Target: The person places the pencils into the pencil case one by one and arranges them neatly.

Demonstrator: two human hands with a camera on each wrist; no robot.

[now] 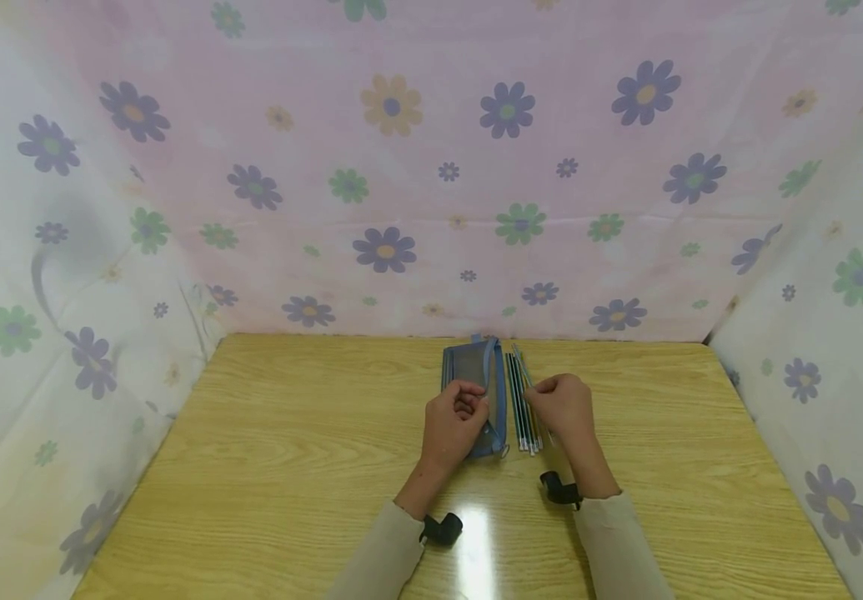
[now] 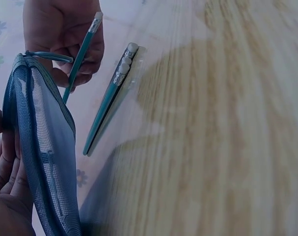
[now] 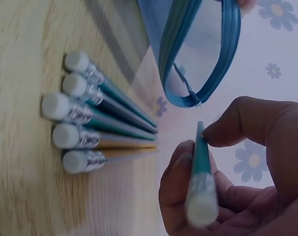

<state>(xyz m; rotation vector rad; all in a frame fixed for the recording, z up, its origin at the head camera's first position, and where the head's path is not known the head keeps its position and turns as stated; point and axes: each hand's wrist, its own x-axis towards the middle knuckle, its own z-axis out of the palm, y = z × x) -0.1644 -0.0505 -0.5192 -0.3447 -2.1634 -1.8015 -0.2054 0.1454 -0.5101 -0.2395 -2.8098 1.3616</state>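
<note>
One slim teal pencil with a silver ferrule and white eraser [image 3: 200,160] is sitting pinched between the thumb and fingers of the right hand [image 1: 566,408], its eraser end pointing back toward the wearer. It is hovering at three o'clock from a blue mesh pouch with a zippered rim [image 1: 476,367], whose mouth is gaping. The left hand [image 1: 455,427] is gripping the pouch by its edge, fingers curling around the rim. Five more white-tipped pencils [image 3: 109,123] are lying side by side on the yellow wood-grain tabletop [image 1: 288,433], also at three o'clock from the pouch: three are showing teal to dark blue sides, two yellowish ones. In all, six pencils and one pouch are showing. A flower-printed cloth [image 1: 416,167] is hanging at twelve o'clock.
</note>
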